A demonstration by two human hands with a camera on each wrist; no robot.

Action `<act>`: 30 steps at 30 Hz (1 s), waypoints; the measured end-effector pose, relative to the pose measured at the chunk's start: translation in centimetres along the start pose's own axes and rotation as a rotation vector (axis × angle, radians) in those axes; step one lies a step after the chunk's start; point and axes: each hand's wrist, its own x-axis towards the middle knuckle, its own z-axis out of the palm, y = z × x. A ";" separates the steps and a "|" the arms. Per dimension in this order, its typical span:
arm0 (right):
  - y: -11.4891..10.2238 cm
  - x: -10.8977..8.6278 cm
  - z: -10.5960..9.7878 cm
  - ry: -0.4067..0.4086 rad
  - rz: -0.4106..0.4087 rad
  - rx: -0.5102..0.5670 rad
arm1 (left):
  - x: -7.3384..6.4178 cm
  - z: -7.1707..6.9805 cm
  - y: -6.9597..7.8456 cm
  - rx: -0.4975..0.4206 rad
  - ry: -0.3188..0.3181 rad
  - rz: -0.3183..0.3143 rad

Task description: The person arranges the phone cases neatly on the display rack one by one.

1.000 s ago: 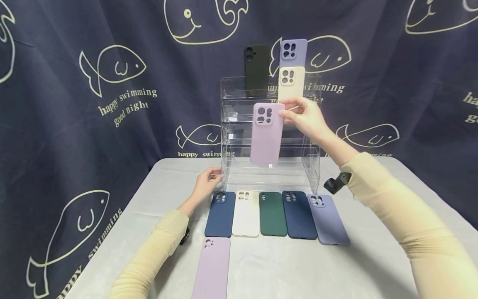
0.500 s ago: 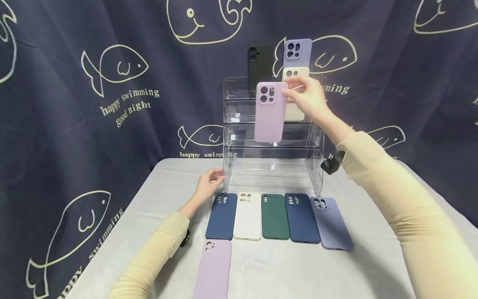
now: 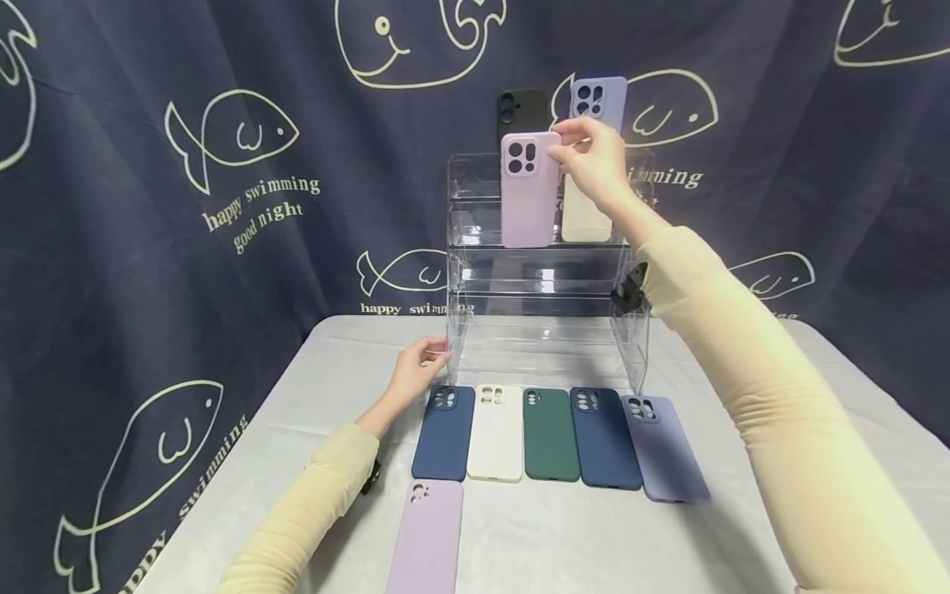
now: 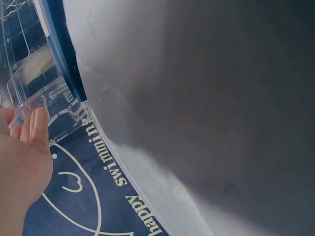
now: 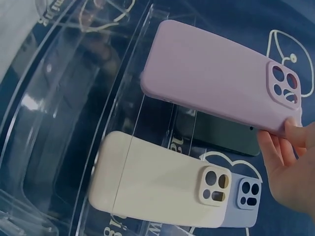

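Note:
My right hand [image 3: 597,165] pinches a light purple phone case [image 3: 530,198] by its upper corner. The case hangs upright in front of the black phone case [image 3: 522,109] and over the upper tiers of a clear stepped display rack [image 3: 545,355]. In the right wrist view, its lower end overlaps a tier edge, beside the cream phone case [image 5: 157,179] standing in the rack. A periwinkle phone case [image 5: 250,199] shows behind the cream one. My left hand [image 3: 416,371] holds the rack's lower left side edge, fingers and thumb about the clear panel [image 4: 27,110].
On the pale tabletop [image 3: 534,536] before the rack lies a row: a blue case [image 3: 445,437], a white case [image 3: 496,437], a green case [image 3: 551,437], a navy case [image 3: 607,441] and a periwinkle case [image 3: 668,454]. Another purple case [image 3: 426,536] lies nearer. A patterned curtain [image 3: 111,247] hangs behind.
My right hand has raised the light purple case from the middle tiers to the upper ones, left of the cream case. The left hand stays at the rack's side.

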 end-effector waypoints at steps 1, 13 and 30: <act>0.0 0.2 0.1 0.008 -0.001 0.004 | 0.0 0.1 0.0 -0.003 0.001 -0.003; 0.8 2.1 1.0 0.114 -0.023 -0.215 | -0.3 0.1 0.3 0.038 0.016 -0.009; 3.4 2.9 3.1 0.064 0.104 0.015 | -0.2 0.0 0.0 0.055 0.003 -0.002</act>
